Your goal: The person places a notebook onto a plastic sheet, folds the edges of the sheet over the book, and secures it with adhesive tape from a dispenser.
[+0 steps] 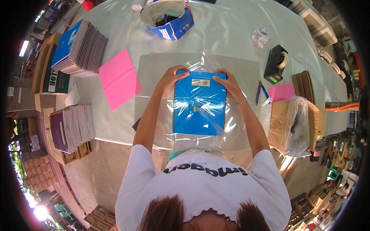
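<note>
A blue spiral-bound notebook [199,96] lies in front of me within a sheet of clear plastic film [202,61], its coil along the left side. The film reaches past the notebook on the far side and drapes over the near table edge. My left hand [171,79] grips the far left corner, thumb on top and fingers curled behind. At the far right corner, my right hand [230,82] does the same with its thumb on the cover. Which layers of film lie between fingers and cover I cannot tell. A thin greyish sheet [154,65] spreads under the work.
Stacked notebooks [83,48] and more notebooks [75,129] stand at left, near a pink sheet [120,79]. Beyond are an open blue box [171,27] and crumpled plastic [260,36]. At right are a tape dispenser [276,63], pliers [259,92] and a plastic-draped cardboard box [285,125].
</note>
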The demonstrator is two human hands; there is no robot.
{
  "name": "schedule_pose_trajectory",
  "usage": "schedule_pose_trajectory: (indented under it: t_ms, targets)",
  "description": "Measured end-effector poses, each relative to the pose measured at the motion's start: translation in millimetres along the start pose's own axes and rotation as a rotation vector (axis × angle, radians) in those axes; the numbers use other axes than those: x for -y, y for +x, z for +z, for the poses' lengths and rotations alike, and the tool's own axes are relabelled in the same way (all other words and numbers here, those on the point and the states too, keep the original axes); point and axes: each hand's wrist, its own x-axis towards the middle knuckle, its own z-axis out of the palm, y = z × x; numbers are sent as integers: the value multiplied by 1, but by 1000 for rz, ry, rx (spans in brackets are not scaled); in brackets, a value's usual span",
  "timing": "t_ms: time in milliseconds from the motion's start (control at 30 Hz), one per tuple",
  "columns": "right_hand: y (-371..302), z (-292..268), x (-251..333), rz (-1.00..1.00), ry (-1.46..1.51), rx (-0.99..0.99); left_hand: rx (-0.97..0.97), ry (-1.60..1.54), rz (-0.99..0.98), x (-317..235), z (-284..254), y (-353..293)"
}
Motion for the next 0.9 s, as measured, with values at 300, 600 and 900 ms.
schedule_pose_trajectory:
  t_ms: [300, 600, 900]
  targets:
    - [15, -5, 8, 7, 9, 86, 187, 346, -116, -11, -30, 37]
    - [26, -8, 11, 115, -36, 85, 309, 248, -231, -9, -41, 53]
    - [56, -14, 5, 208, -241, 178, 219, 336, -184, -10, -36, 61]
